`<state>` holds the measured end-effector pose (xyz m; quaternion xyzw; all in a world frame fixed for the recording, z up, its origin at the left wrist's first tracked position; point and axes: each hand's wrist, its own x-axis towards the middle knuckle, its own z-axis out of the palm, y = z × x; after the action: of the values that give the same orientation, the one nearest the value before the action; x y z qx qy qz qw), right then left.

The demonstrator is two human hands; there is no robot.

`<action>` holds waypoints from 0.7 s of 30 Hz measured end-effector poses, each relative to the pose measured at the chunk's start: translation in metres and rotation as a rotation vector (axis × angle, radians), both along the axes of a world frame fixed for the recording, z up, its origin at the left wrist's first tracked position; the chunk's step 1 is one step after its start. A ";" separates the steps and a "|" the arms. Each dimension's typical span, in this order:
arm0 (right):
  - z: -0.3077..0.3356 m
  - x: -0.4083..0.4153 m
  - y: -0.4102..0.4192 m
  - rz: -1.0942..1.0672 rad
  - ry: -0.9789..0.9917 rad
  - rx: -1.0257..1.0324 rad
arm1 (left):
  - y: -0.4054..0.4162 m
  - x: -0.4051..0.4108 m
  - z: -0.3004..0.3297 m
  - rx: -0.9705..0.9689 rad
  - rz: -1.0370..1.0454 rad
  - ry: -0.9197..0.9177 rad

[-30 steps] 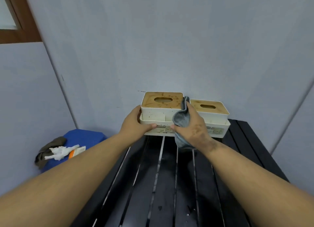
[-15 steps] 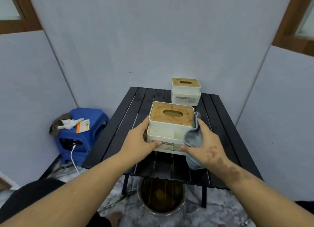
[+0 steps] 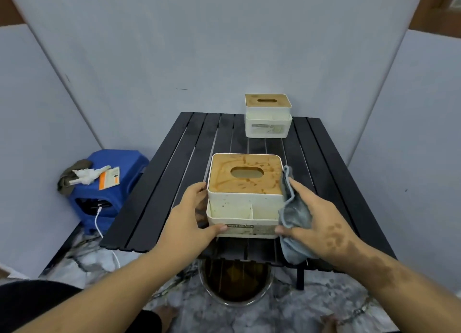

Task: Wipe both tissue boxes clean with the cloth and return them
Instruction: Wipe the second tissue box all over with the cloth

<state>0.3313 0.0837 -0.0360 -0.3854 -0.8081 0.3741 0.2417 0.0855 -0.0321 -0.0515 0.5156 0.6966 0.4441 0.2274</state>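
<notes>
A cream tissue box (image 3: 245, 205) with a stained brown wooden lid is near the front of the black slatted table (image 3: 159, 180). My left hand (image 3: 189, 220) grips its left side, thumb on the front face. My right hand (image 3: 314, 223) grips the right side with a grey cloth (image 3: 293, 215) pinned between palm and box; the cloth's end hangs below the table edge. A second cream tissue box (image 3: 268, 117) with a cleaner wooden lid stands at the table's far edge by the wall.
A blue plastic stool (image 3: 124, 173) stands left of the table with a rag, white plug and orange card on it; a white cable trails down. A round bucket (image 3: 234, 285) of brown water sits on the floor under the table's front edge. Grey walls close in on three sides.
Both hands have carried the stained box from beside the second box at the far edge to the table's front. The view has pulled back and tilted down.
</notes>
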 end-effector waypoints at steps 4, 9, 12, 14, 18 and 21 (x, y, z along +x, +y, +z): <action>0.022 0.016 0.016 0.038 -0.003 0.014 | 0.003 -0.005 -0.002 0.018 -0.005 0.027; 0.034 0.016 0.038 0.007 -0.043 0.404 | 0.007 -0.009 -0.005 0.046 -0.047 0.239; 0.023 -0.005 0.031 0.144 -0.237 0.575 | 0.009 -0.010 -0.006 0.067 -0.066 0.228; 0.018 -0.017 0.021 0.227 -0.275 0.619 | 0.010 -0.010 -0.008 0.084 -0.067 0.222; 0.035 -0.002 0.032 0.237 -0.182 0.341 | 0.008 -0.011 -0.012 0.121 -0.069 0.224; 0.040 0.008 0.047 0.175 -0.236 0.429 | 0.009 -0.009 -0.012 0.139 -0.089 0.205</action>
<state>0.3395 0.1306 0.0036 -0.2946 -0.9219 0.1660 0.1889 0.0762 -0.0229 -0.0632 0.6034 0.6600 0.4258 0.1382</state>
